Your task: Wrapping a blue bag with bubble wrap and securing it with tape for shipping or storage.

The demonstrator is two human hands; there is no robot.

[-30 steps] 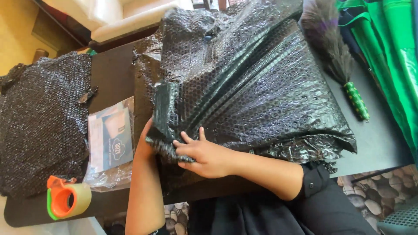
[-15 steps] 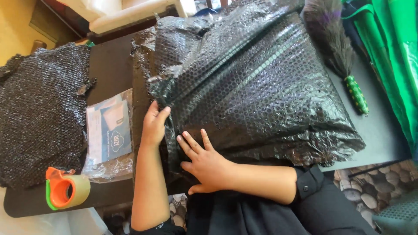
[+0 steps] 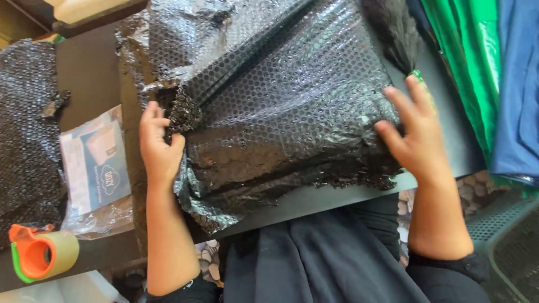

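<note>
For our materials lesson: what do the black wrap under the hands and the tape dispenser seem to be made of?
Black wrap: looks like plastic bubble wrap, glossy, with rows of small round bubbles catching the light. Tape dispenser: seemingly hard plastic, smooth orange with a green edge; its roll of tape looks tan and matte, material unclear.

We see black bubble wrap (image 3: 281,106), dotted texture; tape dispenser (image 3: 33,258) orange-green with tan roll; cloth (image 3: 466,73) green, next one (image 3: 519,84) blue
</note>
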